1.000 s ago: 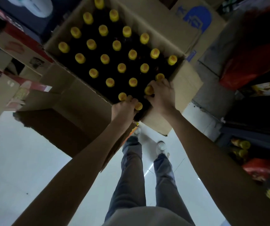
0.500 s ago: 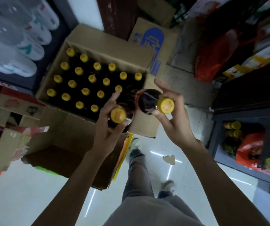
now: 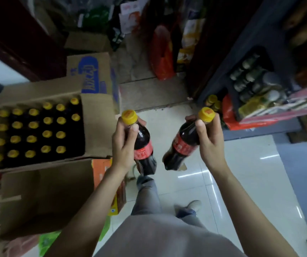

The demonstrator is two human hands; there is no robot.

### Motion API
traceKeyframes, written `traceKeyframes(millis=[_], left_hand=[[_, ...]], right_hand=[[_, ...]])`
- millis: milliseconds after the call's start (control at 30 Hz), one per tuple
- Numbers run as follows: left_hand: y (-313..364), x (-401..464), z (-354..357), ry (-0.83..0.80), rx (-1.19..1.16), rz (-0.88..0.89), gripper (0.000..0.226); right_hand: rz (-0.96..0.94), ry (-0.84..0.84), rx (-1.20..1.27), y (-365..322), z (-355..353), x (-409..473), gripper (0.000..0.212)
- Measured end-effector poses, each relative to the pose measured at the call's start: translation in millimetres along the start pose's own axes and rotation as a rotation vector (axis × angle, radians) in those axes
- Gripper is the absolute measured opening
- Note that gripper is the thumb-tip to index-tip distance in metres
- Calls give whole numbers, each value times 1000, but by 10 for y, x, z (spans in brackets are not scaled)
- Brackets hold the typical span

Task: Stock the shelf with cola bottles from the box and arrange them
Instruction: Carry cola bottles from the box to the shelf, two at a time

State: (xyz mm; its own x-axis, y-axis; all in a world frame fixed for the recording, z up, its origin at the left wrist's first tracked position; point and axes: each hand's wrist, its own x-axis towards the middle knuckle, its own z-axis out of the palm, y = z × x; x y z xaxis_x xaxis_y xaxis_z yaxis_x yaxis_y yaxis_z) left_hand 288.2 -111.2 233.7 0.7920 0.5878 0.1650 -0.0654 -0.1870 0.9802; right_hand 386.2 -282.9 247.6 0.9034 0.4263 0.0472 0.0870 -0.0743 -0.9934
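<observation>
the left hand [image 3: 124,145] grips one cola bottle [image 3: 142,145] by the neck, and the right hand [image 3: 209,143] grips a second bottle [image 3: 183,143] the same way, caps up and bases hanging toward the floor. the shelf [image 3: 256,132] lies to the right (nearer the right hand), the box [image 3: 93,127] to the left, near the left hand.

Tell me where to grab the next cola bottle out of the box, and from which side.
Take one by the neck just under its yellow cap, from straight above. In the box the bottles stand upright and packed tight, so only the tops are reachable; the near-right ones border a gap.
</observation>
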Motion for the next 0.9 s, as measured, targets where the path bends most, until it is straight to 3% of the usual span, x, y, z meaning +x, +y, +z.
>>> traceKeyframes(millis=[100,200,300,433,700,900], left_hand=[[101,-268,741,-59,-38,42,18],[325,-535,1498,-105,-24,80,16],[565,-733,2182,-158,-35,143,21],[933,-846,2967,-301,-15,249,14],[1556,-387,4365,-358,72,618,41],[2135,179,5373,-319,-60,731,41]], right_hand=[[26,111,-116,79,-822,-415,21],[33,147,-188,110,-1613,-745,4],[38,216,-211,49,-2391,-960,20],[4,302,-207,-152,-3312,-1021,18],[-206,387,-231,-460,-4739,-405,14],[-288,321,-184,-829,-5512,370,13]])
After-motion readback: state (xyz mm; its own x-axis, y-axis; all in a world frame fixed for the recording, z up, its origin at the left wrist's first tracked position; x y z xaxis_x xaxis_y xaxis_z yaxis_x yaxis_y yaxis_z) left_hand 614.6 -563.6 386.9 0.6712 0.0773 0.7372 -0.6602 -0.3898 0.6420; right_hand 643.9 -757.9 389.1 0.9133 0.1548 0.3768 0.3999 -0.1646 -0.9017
